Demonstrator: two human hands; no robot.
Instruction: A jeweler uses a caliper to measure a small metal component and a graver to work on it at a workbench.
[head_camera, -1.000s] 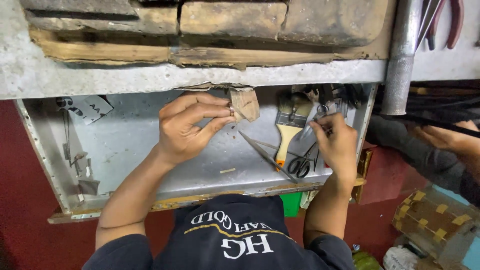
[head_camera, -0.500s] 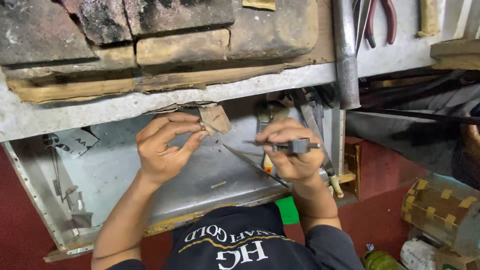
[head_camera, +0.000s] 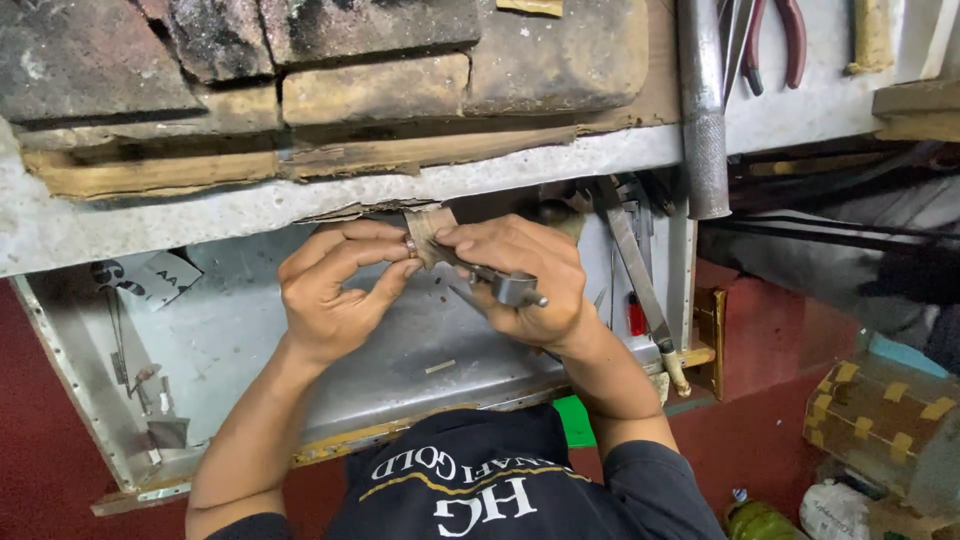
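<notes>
Small ring (head_camera: 410, 246) sits pinched in the left hand (head_camera: 335, 290) fingertips, right at the worn wooden bench peg (head_camera: 428, 230) under the bench edge. Right hand (head_camera: 525, 280) is closed around a grey metal tool (head_camera: 500, 283), tip up against the ring. Half a second ago the right hand was apart from the left, with the tool held level; a second ago it was over in the tool pile at the right of the metal drawer tray (head_camera: 240, 340). Now both hands meet at the peg. Left hand has barely moved. Steel hammer handle (head_camera: 703, 110) hangs off the bench beside them.
</notes>
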